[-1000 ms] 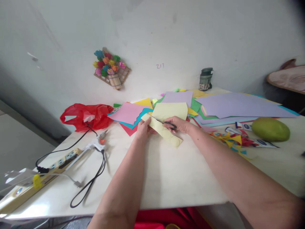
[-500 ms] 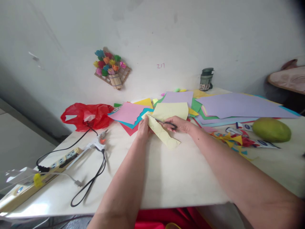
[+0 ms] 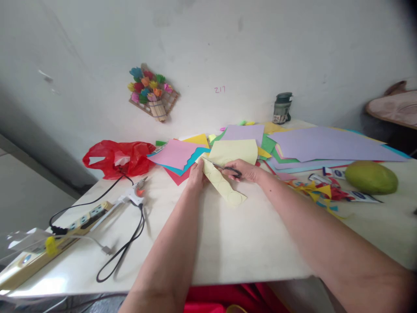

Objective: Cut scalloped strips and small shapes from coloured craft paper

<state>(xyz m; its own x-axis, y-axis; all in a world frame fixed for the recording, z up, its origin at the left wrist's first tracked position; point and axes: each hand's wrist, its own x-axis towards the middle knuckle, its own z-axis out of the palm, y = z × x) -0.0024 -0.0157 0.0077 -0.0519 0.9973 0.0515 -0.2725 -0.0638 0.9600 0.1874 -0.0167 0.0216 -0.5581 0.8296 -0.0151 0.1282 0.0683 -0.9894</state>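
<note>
A pale yellow paper strip [image 3: 224, 188] with circles drawn along it slants over the white table. My left hand [image 3: 196, 174] pinches the strip near its upper left end. The scissors [image 3: 233, 171] have dark handles, and my right hand [image 3: 243, 170] is closed round them. Their blades point left and lie across the upper part of the strip, close to my left fingertips. Just behind my hands lies a larger pale yellow sheet [image 3: 233, 150].
Coloured sheets [image 3: 325, 143] spread along the back. A red bag [image 3: 120, 158], glue gun [image 3: 137, 193] and power strip [image 3: 81, 224] with cables lie left. On the right are paper scraps [image 3: 314, 191], tubes [image 3: 361, 197] and a green fruit [image 3: 371, 177]. A bottle [image 3: 282, 108] stands behind.
The paper strip has shifted very slightly in my left hand, and its upper end sits a little further right. My right hand and the scissors have barely moved.
</note>
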